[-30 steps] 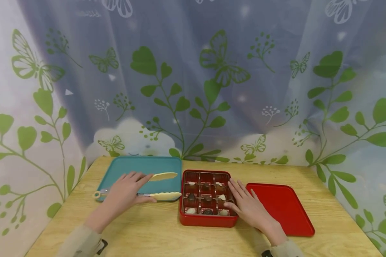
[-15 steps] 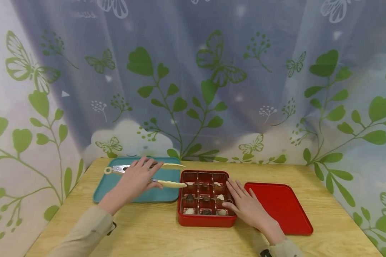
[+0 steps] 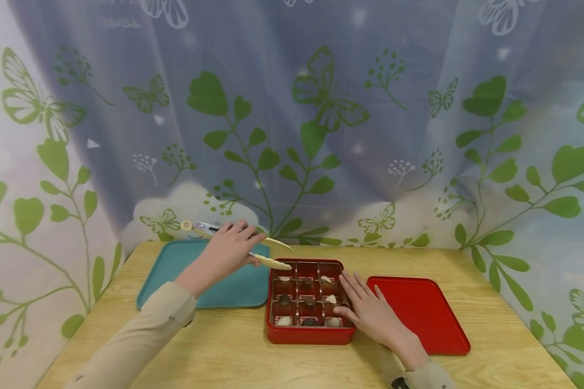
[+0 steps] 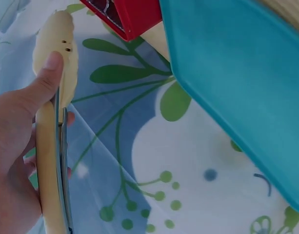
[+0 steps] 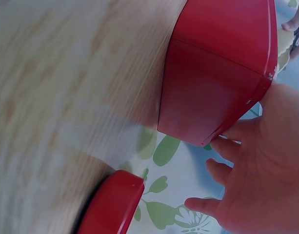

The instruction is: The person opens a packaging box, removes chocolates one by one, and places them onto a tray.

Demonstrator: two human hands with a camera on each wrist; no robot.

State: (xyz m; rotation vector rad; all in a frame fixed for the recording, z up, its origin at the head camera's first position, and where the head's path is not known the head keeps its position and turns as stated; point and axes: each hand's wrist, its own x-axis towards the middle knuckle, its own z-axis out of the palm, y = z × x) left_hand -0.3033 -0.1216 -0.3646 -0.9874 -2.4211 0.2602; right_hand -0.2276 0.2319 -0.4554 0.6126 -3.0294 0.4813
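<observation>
My left hand (image 3: 224, 251) grips a pair of tongs (image 3: 274, 263) with cream-coloured ends and a metal hinge. In the head view the tong ends are parted, their tips over the far left corner of the red square box (image 3: 309, 336). Nothing is visible between them. Inside the box, a clear divided insert holds several dark and white chocolates (image 3: 310, 322). My right hand (image 3: 377, 319) lies with straight fingers along the box's right rim. The left wrist view shows my thumb pressed on one arm of the tongs (image 4: 51, 161).
A teal tray (image 3: 224, 292) lies left of the box, partly under my left arm. The red lid (image 3: 428, 319) lies on the wooden table (image 3: 253, 362) to the right. A patterned curtain (image 3: 272, 119) hangs behind the table.
My left hand has lifted the tongs from over the tray, up and to the right, to the box's far left corner. The right hand stays at the box's right rim.
</observation>
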